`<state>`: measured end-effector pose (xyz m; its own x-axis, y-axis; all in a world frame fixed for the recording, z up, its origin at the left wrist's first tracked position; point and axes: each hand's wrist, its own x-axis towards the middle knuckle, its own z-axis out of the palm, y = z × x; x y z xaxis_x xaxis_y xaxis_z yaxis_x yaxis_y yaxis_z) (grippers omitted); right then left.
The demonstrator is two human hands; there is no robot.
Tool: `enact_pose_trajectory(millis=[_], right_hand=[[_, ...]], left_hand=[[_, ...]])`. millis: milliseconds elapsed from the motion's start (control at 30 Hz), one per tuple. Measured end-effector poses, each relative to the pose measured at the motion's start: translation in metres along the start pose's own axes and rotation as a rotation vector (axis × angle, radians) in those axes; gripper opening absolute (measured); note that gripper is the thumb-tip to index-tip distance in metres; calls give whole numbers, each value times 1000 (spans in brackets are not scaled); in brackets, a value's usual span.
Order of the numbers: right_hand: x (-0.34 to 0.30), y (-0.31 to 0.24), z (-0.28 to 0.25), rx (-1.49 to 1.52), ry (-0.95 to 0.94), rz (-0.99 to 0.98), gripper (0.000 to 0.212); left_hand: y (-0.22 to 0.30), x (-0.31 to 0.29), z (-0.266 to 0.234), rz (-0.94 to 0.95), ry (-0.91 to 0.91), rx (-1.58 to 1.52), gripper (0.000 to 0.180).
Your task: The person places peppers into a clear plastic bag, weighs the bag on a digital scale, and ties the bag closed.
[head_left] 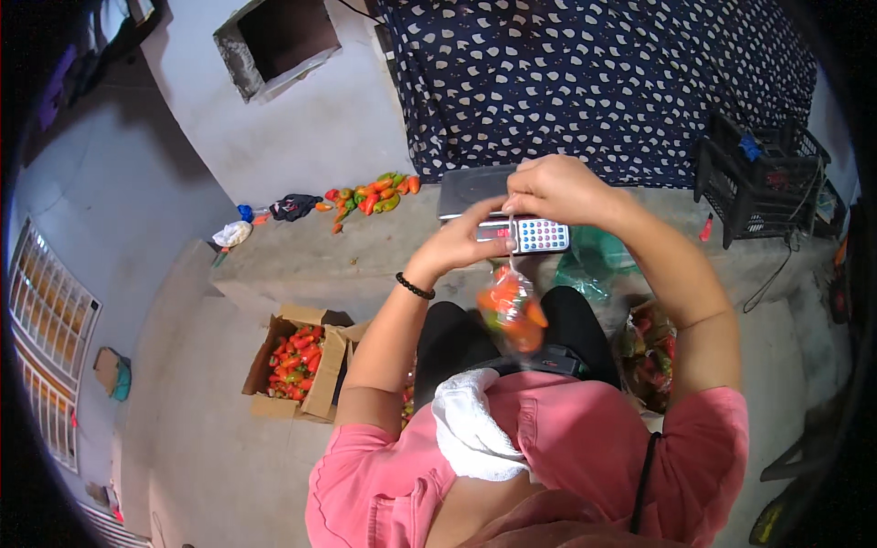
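A clear plastic bag of orange, red and green peppers [513, 312] hangs by its stretched, narrow neck in front of my lap. My left hand [459, 245] grips the neck with its fingers pressed together. Just above, my right hand [559, 187] pinches the top end of the neck, its fingertips close to the left ones. Behind the hands, on the concrete ledge, is a digital scale [544, 236] with a keypad and a lit red display. My hands partly cover it, and its dark weighing plate [475, 189] shows at the back.
Loose peppers [370, 195] lie along the ledge [301, 251], left of the scale. Green plastic bags [592, 265] rest at its right. A cardboard box of peppers [297, 365] stands at floor level left, another pepper-filled container [647, 352] right. Black crates [763, 178] stand far right.
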<state>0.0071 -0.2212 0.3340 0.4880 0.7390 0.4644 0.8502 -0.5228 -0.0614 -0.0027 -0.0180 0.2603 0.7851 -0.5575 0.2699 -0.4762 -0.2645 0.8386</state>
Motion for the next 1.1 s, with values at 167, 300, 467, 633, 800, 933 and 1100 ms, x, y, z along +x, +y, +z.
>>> enact_pose_trajectory(millis=[167, 300, 467, 633, 800, 933, 1100], right_hand=[[4, -19, -9, 108, -17, -17, 26], [4, -9, -7, 120, -78, 33, 26], [11, 12, 8, -33, -3, 128, 30], [28, 20, 42, -31, 48, 282, 33], [19, 27, 51, -64, 92, 233, 32], [2, 15, 23, 7, 50, 222, 30], [-13, 3, 3, 17, -3, 156, 31]], left_hand=[[-31, -9, 36, -31, -366, -494, 67], [-57, -1, 52, 67, -362, -789, 47], [-70, -1, 51, -24, 34, -706, 28], [-59, -4, 95, -2, 825, 350, 44], [-22, -46, 116, 231, 292, 469, 57], [-25, -33, 84, -7, 363, 104, 47], [-24, -7, 49, 14, 388, 58, 42]])
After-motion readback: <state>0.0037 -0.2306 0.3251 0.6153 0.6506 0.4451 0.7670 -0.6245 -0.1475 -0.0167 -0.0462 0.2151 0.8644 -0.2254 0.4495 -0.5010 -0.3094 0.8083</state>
